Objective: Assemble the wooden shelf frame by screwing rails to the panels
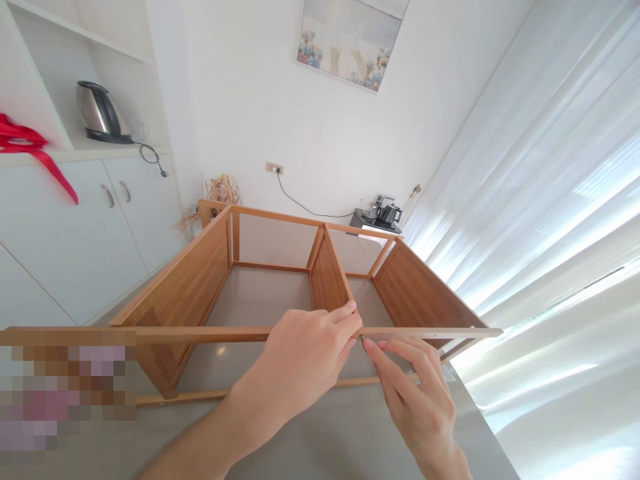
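A wooden shelf frame (425, 280) lies on its side, with panels at both ends and a middle panel (331, 267). Its long near rail (200, 333) runs across in front of me. My left hand (305, 353) is closed over this rail where the middle panel meets it, fingertips on the panel's edge. Just right of it, my right hand (417, 390) pinches a small metal screw (362, 339) against the rail's near face. The screw's tip and the hole behind it cannot be made out.
White cabinets (90, 227) stand at left, holding a kettle (103, 113) and a red ribbon (40, 153). Behind the frame are dried plants (223, 190) and a tea stand (377, 223) with a power cord. White curtains (560, 220) hang at right. The lower left corner is pixelated.
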Tool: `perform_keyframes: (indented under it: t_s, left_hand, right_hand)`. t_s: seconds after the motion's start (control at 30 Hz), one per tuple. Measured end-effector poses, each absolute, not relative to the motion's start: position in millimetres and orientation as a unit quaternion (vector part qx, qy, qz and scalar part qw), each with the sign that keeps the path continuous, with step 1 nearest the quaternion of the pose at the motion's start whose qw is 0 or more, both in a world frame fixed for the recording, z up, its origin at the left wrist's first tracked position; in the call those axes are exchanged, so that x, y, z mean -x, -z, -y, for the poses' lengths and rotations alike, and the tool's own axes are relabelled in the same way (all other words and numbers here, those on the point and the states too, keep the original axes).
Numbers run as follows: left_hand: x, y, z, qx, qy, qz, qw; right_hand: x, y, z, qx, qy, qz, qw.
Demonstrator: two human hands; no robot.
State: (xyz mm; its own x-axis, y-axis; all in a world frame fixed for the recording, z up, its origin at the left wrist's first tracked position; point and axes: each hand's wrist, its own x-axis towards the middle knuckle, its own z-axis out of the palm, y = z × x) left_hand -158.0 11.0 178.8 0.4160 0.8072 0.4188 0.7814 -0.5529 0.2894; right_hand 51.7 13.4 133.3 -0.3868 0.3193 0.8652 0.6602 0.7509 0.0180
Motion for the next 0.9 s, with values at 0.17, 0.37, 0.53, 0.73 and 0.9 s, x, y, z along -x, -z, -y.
perform_keyframes:
  t_s: [0.17, 0.37, 0.53, 0.73, 0.9]
  left_hand:
    - [158, -180, -12, -0.844, -0.260, -0.468, 0.024]
    - [161, -185, -9, -0.851, -0.249, -0.462, 0.021]
    - [163, -186, -7, -0.861, -0.225, -0.455, 0.010]
    - [164, -185, -6, -0.863, -0.228, -0.451, 0.019]
    - [164, -186, -6, -0.861, -0.227, -0.456, 0.017]
  right_hand:
    - [-47, -129, -10, 0.342, 0.128, 0.796, 0.483]
    - [-33, -116, 1, 0.509, -0.085, 0.695, 0.501]
    - [-11, -117, 7, 0.570, -0.308, 0.549, 0.528]
    - [-2, -110, 7, 0.493, -0.475, 0.482, 0.547]
    - [3, -108, 8, 0.464, -0.412, 0.504, 0.601]
